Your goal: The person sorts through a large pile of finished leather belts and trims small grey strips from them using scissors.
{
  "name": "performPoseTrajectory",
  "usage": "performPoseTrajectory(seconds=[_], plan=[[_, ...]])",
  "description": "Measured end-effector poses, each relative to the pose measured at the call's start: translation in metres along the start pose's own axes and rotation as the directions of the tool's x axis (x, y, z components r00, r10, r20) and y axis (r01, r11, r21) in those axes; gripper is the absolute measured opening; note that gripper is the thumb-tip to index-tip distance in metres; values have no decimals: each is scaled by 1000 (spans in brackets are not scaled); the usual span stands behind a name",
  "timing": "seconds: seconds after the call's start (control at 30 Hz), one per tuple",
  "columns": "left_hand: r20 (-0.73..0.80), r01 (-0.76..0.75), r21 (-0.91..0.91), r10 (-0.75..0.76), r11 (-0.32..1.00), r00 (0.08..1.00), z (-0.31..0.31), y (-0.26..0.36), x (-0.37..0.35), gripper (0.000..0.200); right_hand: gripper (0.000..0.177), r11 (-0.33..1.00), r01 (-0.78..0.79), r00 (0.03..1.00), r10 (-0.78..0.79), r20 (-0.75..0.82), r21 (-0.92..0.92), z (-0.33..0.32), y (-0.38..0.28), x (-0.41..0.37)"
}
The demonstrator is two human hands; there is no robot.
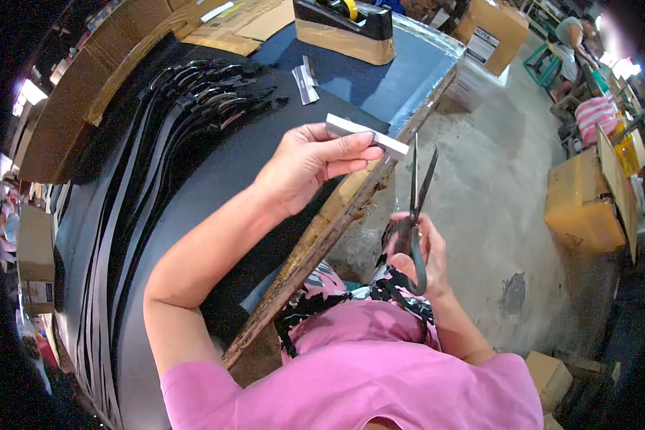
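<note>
Pinched between the thumb and fingers of my left hand [315, 161] is a short grey-and-white strip [390, 145], held out near the table's edge. My right hand [426, 254] grips a pair of scissors [414, 222] by the dark handles. Their blades point up and stand slightly apart, just right of the strip's end and not visibly touching it. A couple of similar short strips [306, 82] lie on the dark tabletop [215, 208] beyond my left hand. Long black and grey straps [132, 186] lie bunched along the left side of the table.
A tape dispenser [347, 32] sits at the table's far end. Cardboard [64, 136] borders the left side. The worn wooden edge [322, 226] runs close to my body. Boxes [584, 204] stand on the concrete floor at right, and another person [572, 50] is at the far right.
</note>
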State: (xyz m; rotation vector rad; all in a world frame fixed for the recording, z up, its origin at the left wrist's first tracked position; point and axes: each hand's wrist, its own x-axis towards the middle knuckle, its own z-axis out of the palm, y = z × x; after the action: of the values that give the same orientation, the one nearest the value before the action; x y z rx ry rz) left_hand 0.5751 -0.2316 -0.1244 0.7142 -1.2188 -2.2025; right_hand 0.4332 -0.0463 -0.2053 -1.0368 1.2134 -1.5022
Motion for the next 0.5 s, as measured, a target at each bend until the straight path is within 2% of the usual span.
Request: performPoseTrajectory(seconds=[0.2, 0.27, 0.5], plan=[[-32, 41, -158, -47, 987, 998, 8, -15, -6, 22, 63, 992, 2, 1000, -1, 9, -123, 13, -8, 8], [-7, -45, -225, 44, 973, 999, 11, -16, -9, 26, 63, 990, 13, 1000, -14, -8, -139, 18, -11, 11], [-26, 6, -287, -14, 958, 1000, 21, -19, -21, 30, 61, 969, 34, 999, -40, -20, -244, 29, -19, 22]])
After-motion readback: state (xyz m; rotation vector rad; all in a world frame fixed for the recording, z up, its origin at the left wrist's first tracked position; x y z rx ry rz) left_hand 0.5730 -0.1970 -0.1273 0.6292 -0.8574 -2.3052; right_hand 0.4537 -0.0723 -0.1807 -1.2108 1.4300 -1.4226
